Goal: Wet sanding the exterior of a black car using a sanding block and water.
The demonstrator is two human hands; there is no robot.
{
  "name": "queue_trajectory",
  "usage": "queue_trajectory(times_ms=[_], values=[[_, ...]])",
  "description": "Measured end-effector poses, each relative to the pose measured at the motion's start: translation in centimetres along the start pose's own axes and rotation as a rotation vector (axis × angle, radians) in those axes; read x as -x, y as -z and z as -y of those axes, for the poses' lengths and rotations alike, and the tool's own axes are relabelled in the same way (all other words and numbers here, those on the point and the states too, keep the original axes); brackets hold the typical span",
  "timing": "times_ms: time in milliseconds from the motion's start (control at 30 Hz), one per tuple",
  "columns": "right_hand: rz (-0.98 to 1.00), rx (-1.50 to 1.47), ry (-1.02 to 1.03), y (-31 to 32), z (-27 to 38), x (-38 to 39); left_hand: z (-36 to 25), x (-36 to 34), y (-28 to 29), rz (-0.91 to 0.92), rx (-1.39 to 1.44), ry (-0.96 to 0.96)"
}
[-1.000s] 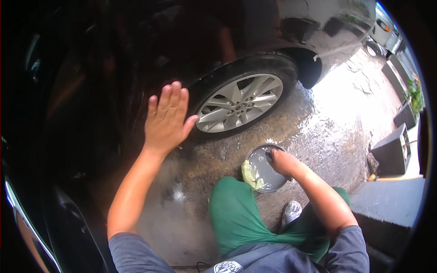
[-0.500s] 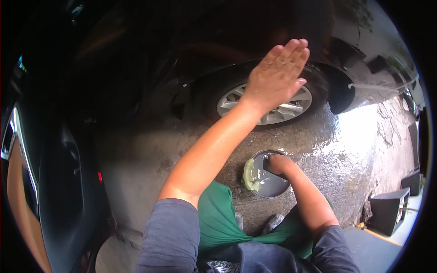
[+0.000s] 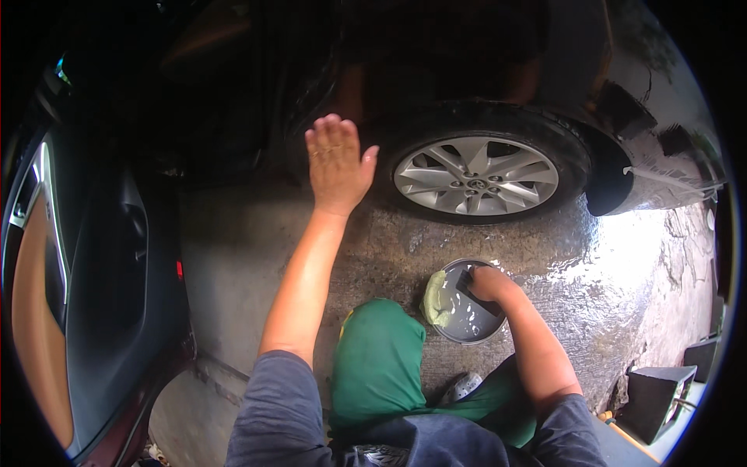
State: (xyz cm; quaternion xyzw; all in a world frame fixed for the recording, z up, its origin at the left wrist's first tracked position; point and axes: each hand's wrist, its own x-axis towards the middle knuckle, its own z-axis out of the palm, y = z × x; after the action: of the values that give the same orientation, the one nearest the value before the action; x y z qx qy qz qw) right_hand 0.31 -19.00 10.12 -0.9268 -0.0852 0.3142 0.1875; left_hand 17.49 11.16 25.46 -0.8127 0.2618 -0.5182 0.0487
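Note:
My left hand [image 3: 340, 167] is raised by the dark car's side [image 3: 436, 62], left of the wheel. Its fingers are stretched out flat, with nothing in it; whether it touches the paint I cannot tell. My right hand [image 3: 486, 283] is down inside a grey round bucket [image 3: 465, 341] of water. The fingers there are curled and partly hidden, against something dark that I cannot make out. A pale green-yellow cloth [image 3: 438, 299] hangs over the bucket's left rim. Behind the bucket is the wheel [image 3: 476, 175], a silver multi-spoke rim in a black tyre.
An open car door [image 3: 105, 257] with a tan and black inner panel stands at the left. Wet concrete [image 3: 560, 288] lies around the bucket, shining at the right. A black box-like object [image 3: 656, 397] is at the lower right, beside a wooden handle [image 3: 622, 432].
My left hand has swung left and lower, from in front of the wheel to beside it, uncovering the rim. My right hand stays in the bucket. My view has shifted slightly.

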Motion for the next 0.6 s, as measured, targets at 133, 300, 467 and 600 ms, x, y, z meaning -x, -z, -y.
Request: queue_trajectory(times_ms=[133, 300, 467, 600], values=[[0.007, -0.037, -0.005, -0.8, -0.3, 0.0, -0.2, 5.5, 1.7, 0.283, 0.123, 0.327], [-0.014, -0.024, 0.015, -3.1, -1.6, -2.0, -8.5, 8.4, 4.3, 0.560, 0.362, 0.511], [-0.014, -0.106, -0.178, -8.2, -3.7, -4.9, -22.1, 10.1, 4.6, 1.201, 0.691, 0.240], [0.101, -0.023, -0.086, -7.7, -3.5, -5.1, -28.3, 15.5, 3.7, 1.644, 0.650, -0.097]])
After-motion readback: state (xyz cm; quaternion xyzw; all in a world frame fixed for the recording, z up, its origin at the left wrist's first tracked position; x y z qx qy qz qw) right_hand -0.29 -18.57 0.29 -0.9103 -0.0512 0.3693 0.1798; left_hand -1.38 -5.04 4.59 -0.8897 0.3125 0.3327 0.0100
